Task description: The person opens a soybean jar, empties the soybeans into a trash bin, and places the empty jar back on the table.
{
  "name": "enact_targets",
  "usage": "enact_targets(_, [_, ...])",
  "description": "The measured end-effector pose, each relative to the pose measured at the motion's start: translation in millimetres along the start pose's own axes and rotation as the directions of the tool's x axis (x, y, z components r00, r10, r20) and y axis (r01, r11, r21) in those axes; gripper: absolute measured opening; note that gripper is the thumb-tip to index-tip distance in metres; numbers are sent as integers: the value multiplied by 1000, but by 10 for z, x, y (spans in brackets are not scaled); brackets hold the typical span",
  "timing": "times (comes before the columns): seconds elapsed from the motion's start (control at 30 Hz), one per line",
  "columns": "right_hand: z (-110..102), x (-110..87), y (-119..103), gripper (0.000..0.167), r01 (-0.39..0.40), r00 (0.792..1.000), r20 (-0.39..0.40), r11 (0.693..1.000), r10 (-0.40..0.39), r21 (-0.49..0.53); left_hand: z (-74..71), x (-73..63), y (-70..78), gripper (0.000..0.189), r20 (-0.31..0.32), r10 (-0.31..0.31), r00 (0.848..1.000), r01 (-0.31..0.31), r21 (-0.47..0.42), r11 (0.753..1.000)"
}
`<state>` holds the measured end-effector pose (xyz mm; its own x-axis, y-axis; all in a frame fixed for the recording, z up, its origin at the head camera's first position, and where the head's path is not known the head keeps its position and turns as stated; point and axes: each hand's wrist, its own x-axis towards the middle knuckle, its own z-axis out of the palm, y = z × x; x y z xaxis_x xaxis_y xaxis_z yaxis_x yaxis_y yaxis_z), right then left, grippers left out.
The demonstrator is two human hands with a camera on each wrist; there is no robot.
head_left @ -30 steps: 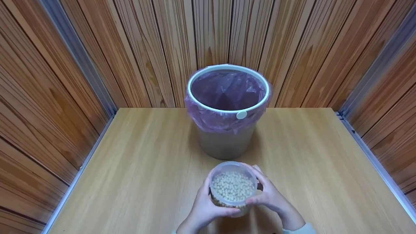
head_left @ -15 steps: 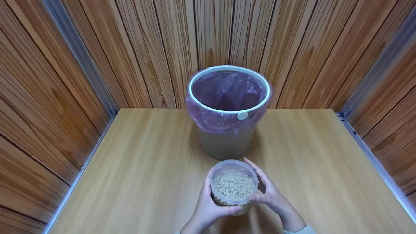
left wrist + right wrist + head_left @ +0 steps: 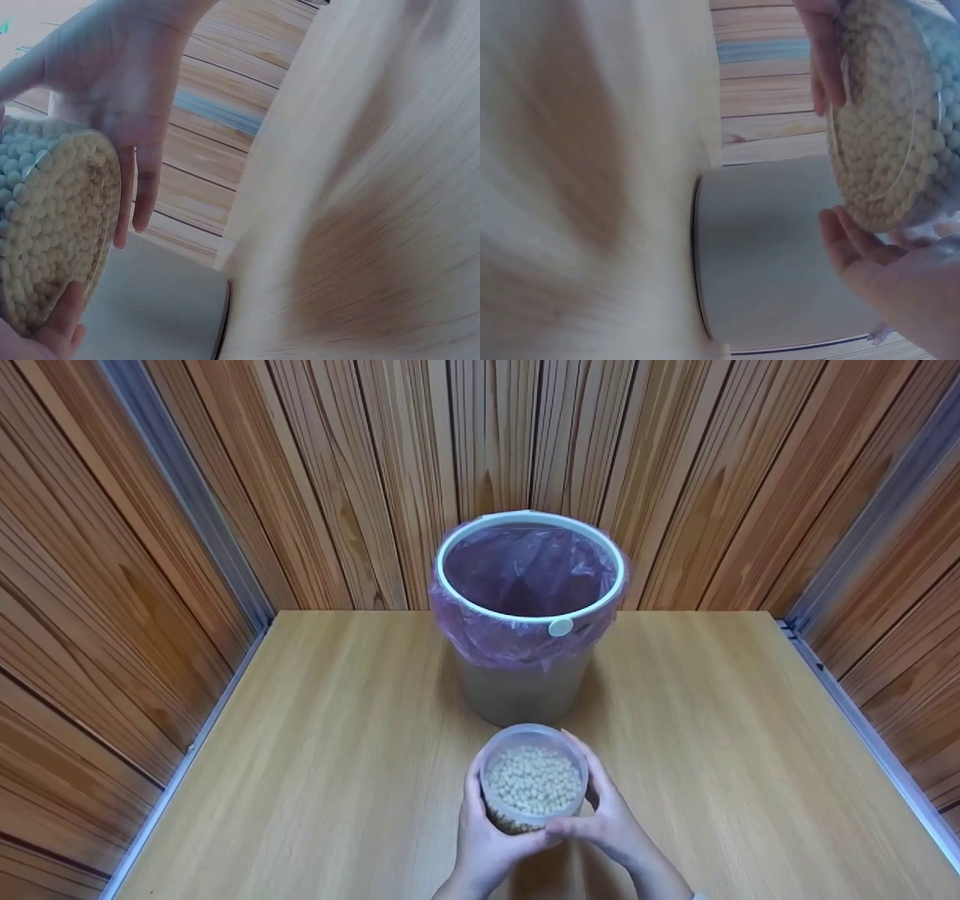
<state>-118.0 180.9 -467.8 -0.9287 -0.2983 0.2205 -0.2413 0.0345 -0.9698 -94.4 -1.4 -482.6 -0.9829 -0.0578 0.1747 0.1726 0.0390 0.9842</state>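
Note:
Both hands hold a clear round plastic tub (image 3: 491,757) in front of the bin, at the lower middle of the head view. Pale, pea-sized balls (image 3: 534,784) fill most of it. The left hand (image 3: 487,840) grips its left side, thumb across the near wall. From the right, the right hand (image 3: 611,825) curls round the tub, its thumb meeting the left thumb at the near side. Both wrist views show the tub's transparent base (image 3: 71,217) from below, raised above the tabletop, with fingertips of both hands at its edge.
A grey bin (image 3: 525,694) with a white rim ring (image 3: 561,626) and a pink-purple plastic liner (image 3: 487,637) stands just beyond the tub. Beneath is a light wooden tabletop (image 3: 337,735). Wood-plank walls (image 3: 375,472) with metal strips (image 3: 187,502) enclose it at the back and sides.
The right hand has loosened slightly and closed round the tub again, its thumb moving left to the left thumb. The tub has shifted a little left and toward the bin.

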Motion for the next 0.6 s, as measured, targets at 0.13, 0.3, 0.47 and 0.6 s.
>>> enact_targets(0.13, [-28,11,-30,105,-44,999,21,999,44,27,-30,-6,7,118,26,-24,999,24,2,1000])
enact_targets(0.3, [-148,27,-61,101,-35,990,139,994,21,102,-50,-9,23,118,79,-48,996,49,-13,999])
enact_targets(0.47, [-270,54,-33,101,19,957,282,982,-72,187,-68,-28,24,118,143,-36,989,43,-47,998])
enact_targets(0.6, [-309,69,11,104,-15,940,335,972,-66,234,-72,-39,16,119,155,-26,988,35,-55,998])
